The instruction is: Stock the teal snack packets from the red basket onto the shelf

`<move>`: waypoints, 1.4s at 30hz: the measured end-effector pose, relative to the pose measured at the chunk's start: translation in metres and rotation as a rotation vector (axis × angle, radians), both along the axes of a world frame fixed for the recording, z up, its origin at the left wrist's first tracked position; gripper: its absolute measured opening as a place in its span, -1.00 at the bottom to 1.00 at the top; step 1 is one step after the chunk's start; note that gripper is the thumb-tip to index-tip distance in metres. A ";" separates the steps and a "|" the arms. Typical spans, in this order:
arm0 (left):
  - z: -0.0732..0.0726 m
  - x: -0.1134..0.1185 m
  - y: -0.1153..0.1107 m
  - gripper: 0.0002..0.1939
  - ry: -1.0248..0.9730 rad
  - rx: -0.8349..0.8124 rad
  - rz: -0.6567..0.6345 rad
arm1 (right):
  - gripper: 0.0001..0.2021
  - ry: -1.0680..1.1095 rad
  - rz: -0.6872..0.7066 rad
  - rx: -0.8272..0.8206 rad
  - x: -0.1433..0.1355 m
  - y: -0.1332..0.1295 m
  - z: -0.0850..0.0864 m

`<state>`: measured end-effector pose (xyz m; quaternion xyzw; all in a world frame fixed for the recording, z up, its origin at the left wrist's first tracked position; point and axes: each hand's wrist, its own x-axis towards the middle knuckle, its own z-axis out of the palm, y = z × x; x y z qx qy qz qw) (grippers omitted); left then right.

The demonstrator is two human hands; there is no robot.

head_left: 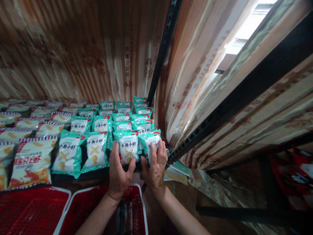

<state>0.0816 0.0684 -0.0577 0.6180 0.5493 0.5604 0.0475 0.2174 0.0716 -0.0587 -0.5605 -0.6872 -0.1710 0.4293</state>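
Observation:
My left hand (121, 168) rests with its fingers along the left edge of a teal-and-white snack bag (128, 148) at the front of the shelf, thumb apart near the bag's lower right corner. Against the front of the neighbouring teal snack bag (149, 139) at the row's right end lies my right hand (155, 163), fingers stretched upward and covering part of its print. Both bags stand upright, leaning on more teal bags behind. Neither hand is wrapped round a bag.
Cream bags with striped edges (33, 161) fill the shelf's left side. Red baskets with white rims (143, 204) stand below, one with packets inside. A black perforated post (161, 49) and a slanting black bar (234, 94) border the shelf. Printed plastic sheeting (107, 49) hangs behind.

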 end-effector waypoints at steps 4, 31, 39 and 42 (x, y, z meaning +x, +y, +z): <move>0.000 0.000 0.000 -0.18 0.000 0.000 0.002 | -0.42 -0.016 0.024 0.001 0.002 -0.004 0.000; 0.007 -0.021 -0.046 -0.49 0.131 0.013 -0.114 | -0.58 0.063 0.462 -0.030 -0.028 -0.060 0.009; 0.013 -0.054 -0.056 -0.67 0.064 -0.050 0.113 | -0.54 0.112 0.636 -0.209 -0.051 -0.060 0.007; 0.011 -0.069 -0.055 -0.70 -0.045 -0.064 0.177 | -0.52 0.136 0.684 -0.244 -0.069 -0.058 0.006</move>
